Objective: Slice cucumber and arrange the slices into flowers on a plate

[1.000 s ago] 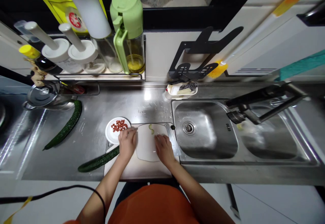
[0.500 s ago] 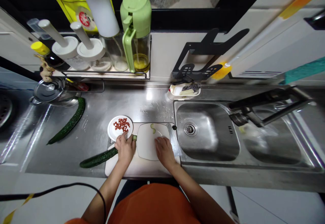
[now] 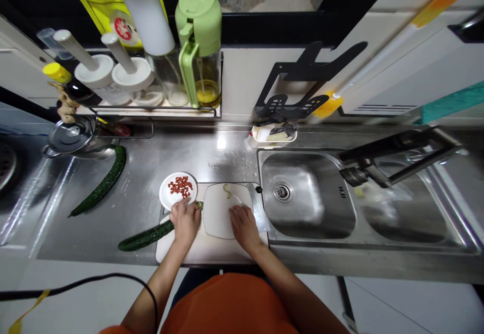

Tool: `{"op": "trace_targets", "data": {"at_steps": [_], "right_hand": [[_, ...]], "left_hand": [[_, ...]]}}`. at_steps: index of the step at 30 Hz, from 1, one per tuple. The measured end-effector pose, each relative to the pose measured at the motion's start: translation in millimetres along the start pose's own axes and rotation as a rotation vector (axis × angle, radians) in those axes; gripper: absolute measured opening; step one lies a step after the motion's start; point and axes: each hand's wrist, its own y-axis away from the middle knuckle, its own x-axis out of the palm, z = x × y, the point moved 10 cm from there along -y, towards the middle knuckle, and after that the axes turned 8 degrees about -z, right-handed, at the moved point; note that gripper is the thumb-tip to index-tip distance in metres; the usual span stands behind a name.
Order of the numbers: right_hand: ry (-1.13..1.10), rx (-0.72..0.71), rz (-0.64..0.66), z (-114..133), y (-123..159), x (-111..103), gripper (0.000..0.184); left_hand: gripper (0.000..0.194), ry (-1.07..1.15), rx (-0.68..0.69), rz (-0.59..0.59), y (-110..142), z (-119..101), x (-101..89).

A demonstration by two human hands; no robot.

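Left hand [image 3: 185, 219]: fingers closed over cucumber [image 3: 145, 236], dark green, bumpy, cut end pale, lying across left edge of board [image 3: 212, 254]. Right hand [image 3: 244, 225]: fingers bent at plate [image 3: 217, 217], opening and hold cannot be told. Plate white, rounded-square, on board; curved green slice [image 3: 227, 191] near far rim. Knife [image 3: 257, 208] right of plate. Dish [image 3: 163, 193] beyond left hand, holding red pieces [image 3: 180, 186].
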Motion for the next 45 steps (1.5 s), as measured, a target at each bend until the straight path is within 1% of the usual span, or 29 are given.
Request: {"op": "trace_targets", "data": {"at_steps": [2, 4, 6, 8, 11, 14, 17, 20, 23, 25, 29, 31, 33, 36, 37, 38, 41, 43, 45], "right_hand": [[-0.022, 0.010, -0.003, -0.1, -1.6, -1.7, 0.031], [-0.061, 0.039, -0.008, -1.4, -4.3, -3.4, 0.030], [-0.118, 0.082, -0.032, -3.2, -8.6, -6.6, 0.028], [-0.199, 0.120, -0.064, -3.5, -14.9, -10.6, 0.026], [-0.349, 0.187, -0.094, -3.7, -27.0, -15.3, 0.023], [-0.503, 0.335, -0.062, -10.5, -37.2, -12.9, 0.019], [-0.656, 0.533, 0.062, -19.1, -39.7, 0.0, 0.017], [-0.826, 0.677, 0.170, -21.2, -37.9, 10.1, 0.019], [-0.967, 0.771, 0.197, -20.9, -35.6, 12.2, 0.023], [-1.022, 0.815, 0.219, -19.2, -33.0, 13.9, 0.022], [-1.032, 0.871, 0.242, -18.6, -28.6, 17.6, 0.019], [-1.009, 0.873, 0.235, -20.1, -28.6, 17.9, 0.017], [-0.983, 0.844, 0.228, -21.0, -30.8, 16.4, 0.015], [-0.893, 0.756, 0.201, -22.8, -36.7, 8.1, 0.014], [-0.846, 0.720, 0.188, -23.4, -39.0, 3.8, 0.014], [-0.799, 0.680, 0.177, -23.5, -41.4, -0.7, 0.014], [-0.705, 0.576, 0.173, -20.0, -47.7, -11.4, 0.012], [-0.688, 0.526, 0.204, -15.9, -50.3, -14.3, 0.010], [-0.675, 0.492, 0.244, -13.2, -51.7, -15.3, 0.010]], "left_hand": [[0.010, 0.064, -0.009, 0.003, -1.3, 1.9, -1.1], [0.010, 0.181, -0.008, 0.033, -3.3, 1.7, -1.0], [0.011, 0.349, -0.010, 0.098, -5.2, -1.7, 1.5], [0.014, 0.524, -0.040, 0.177, -6.2, -6.8, 6.7], [0.020, 0.738, -0.145, 0.309, -4.7, -15.5, 22.1], [0.024, 0.885, -0.246, 0.451, 0.6, -27.1, 43.0], [0.026, 0.990, -0.304, 0.556, 4.8, -38.6, 58.5], [0.025, 1.066, -0.347, 0.593, 4.6, -44.6, 65.0], [0.026, 1.094, -0.361, 0.619, 4.2, -48.1, 67.6], [0.026, 1.099, -0.359, 0.632, 4.3, -49.9, 68.2], [0.027, 1.103, -0.359, 0.636, 4.4, -53.1, 67.0], [0.029, 1.104, -0.356, 0.644, 4.8, -55.1, 66.0], [0.032, 1.084, -0.378, 0.628, 4.4, -52.4, 65.7], [0.041, 1.053, -0.494, 0.606, 6.5, -41.0, 69.6], [0.044, 1.049, -0.562, 0.632, 10.3, -37.3, 73.5], [0.047, 1.052, -0.644, 0.683, 16.4, -35.0, 78.4], [0.052, 1.084, -0.897, 0.893, 39.8, -38.0, 89.6], [0.051, 1.143, -0.988, 0.985, 47.8, -47.2, 90.5], [0.047, 1.218, -1.018, 1.020, 47.8, -56.7, 89.7]]}}
